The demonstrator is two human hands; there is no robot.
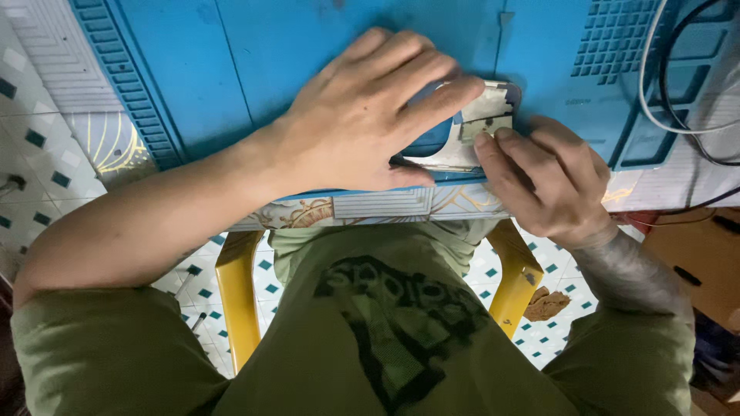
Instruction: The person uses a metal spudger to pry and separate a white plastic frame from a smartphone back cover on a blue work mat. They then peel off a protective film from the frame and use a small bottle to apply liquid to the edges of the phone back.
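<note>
green shirt (385, 339) nearest, person sits at yellow table legs (239, 300) | right hand (551, 181) fingers curled, fingertips pinching the edge of an opened phone (482, 123) | left hand (370, 115) spread flat, pressing on the phone | phone lies on blue work mat (308, 46) | wires (678, 85) far right

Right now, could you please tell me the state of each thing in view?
Left hand: pressed flat on the phone.
Right hand: fingertips pinching at the phone's edge.
Opened phone: back off, lying flat on the mat.
Blue work mat: spread flat on the table.
Cables: loose, looped.
</note>
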